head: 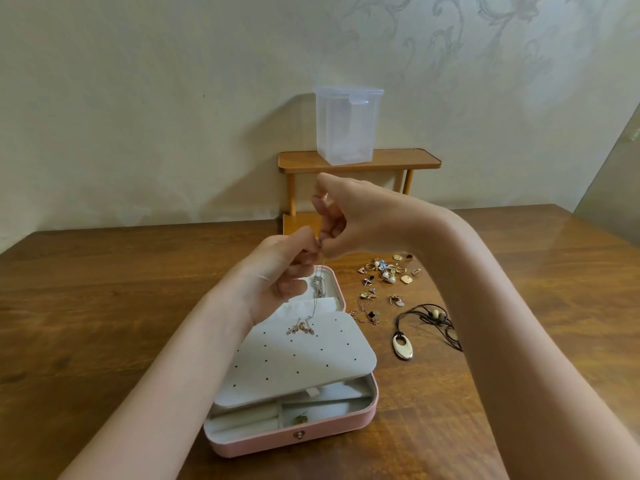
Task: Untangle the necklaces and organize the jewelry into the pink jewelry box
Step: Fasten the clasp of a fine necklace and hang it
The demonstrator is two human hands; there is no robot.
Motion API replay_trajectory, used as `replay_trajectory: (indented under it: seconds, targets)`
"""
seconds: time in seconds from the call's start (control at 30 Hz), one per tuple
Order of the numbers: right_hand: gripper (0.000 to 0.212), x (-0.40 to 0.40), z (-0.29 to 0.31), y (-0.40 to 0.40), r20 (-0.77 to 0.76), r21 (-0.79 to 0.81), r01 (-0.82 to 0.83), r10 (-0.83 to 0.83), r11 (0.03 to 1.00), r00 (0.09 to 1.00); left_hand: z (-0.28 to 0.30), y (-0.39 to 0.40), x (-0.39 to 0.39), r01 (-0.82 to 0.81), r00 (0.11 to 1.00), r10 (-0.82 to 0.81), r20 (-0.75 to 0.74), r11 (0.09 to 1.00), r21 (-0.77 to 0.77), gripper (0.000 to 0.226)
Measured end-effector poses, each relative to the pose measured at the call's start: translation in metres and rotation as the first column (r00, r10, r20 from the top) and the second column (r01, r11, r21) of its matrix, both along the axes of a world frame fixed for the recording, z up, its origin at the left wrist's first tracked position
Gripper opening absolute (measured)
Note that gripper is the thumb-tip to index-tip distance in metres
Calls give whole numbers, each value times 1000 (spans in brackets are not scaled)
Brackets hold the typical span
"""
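Necklaces [313, 306], tangled, pinched by left hand [277, 275] and right hand [341, 216] above one open pink jewelry box [301, 441]; one corded pendant [403, 346] lies right.

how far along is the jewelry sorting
Early on. Done: the pink jewelry box is open, one small piece in a front compartment. In hand: both hands, left hand and right hand, pinch tangled chains. Left: loose earrings and the cord necklace.

Your pink jewelry box [360, 415] lies open on the table. Thin tangled necklaces [313, 311] hang over it. Small gold earrings [388, 275] lie just beside it.
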State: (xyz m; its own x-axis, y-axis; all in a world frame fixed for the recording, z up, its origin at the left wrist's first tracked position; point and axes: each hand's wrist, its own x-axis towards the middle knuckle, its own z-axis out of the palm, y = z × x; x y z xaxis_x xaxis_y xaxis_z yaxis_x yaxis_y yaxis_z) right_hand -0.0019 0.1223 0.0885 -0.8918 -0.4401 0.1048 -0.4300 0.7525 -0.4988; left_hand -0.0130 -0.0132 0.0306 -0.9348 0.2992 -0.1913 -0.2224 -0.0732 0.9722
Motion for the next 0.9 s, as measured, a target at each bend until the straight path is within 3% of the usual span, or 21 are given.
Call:
replay_trajectory:
  seconds: [0.1,0.2,0.27,0.43,0.47,0.53,0.6,0.67,0.73,0.8,0.87,0.9]
  targets:
    - [38,-1,1,-2,-18,22,10,-10,1000,1000,5,1,2,-20,998,17,55,998,56,33]
    - [37,0,-4,-3,-39,8,19,-18,1000,999,5,3,6,-140,976,108,-189,976,-167,39]
    - [36,3,-8,-3,-53,-25,33,-34,999,998,3,4,11,-220,932,134,-337,948,-228,32]
    - [38,8,-14,9,26,-191,6,-1,982,1000,1,-2,19,-167,910,30,-413,939,-299,12]
    - [40,8,-15,11,54,-200,4,6,980,999,0,-3,19,-188,868,-32,-496,902,-387,9]
    - [41,8,-17,13,84,-173,22,-7,985,996,-2,-3,20,-378,671,-214,-710,725,-575,13]
    - [39,7,-17,12,96,-162,43,-28,986,995,-5,-3,21,-597,409,-416,-812,551,-583,22]
    - [37,7,-14,11,103,-142,57,-43,988,994,-9,-4,20,-685,267,-484,-833,513,-518,24]
    - [36,7,-12,10,87,-48,69,-65,996,994,-9,-2,21,-623,324,-386,-864,600,-502,18]
    - [32,10,-10,8,36,44,59,-61,997,998,-6,0,25,-431,588,-188,-786,750,-502,12]
    - [21,12,-7,6,-8,95,21,-20,995,1000,-3,0,28,-187,866,-48,-498,892,-411,9]
    - [17,12,-7,6,-22,124,7,-4,992,1000,-2,0,29,-107,936,-13,-351,941,-320,10]
